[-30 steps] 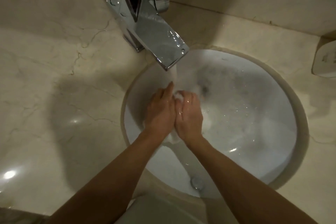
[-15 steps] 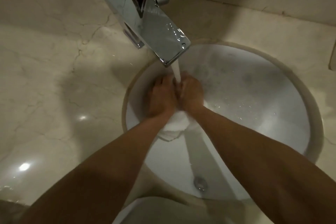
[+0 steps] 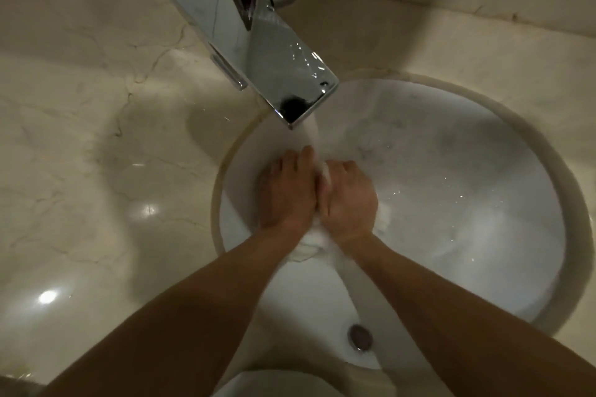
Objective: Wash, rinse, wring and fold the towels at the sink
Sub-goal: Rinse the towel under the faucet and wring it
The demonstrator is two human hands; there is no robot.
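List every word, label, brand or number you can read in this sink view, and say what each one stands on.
None: no readable text shows in the head view.
Chrome faucet: no brand or marking legible, only reflections.
White towel, gripped between the left hand and right hand: no tag or print visible.
Basin and marble counter: no marks, only veining and glare.

White wet towel (image 3: 317, 240), bunched, over the sink (image 3: 483, 138), under running water
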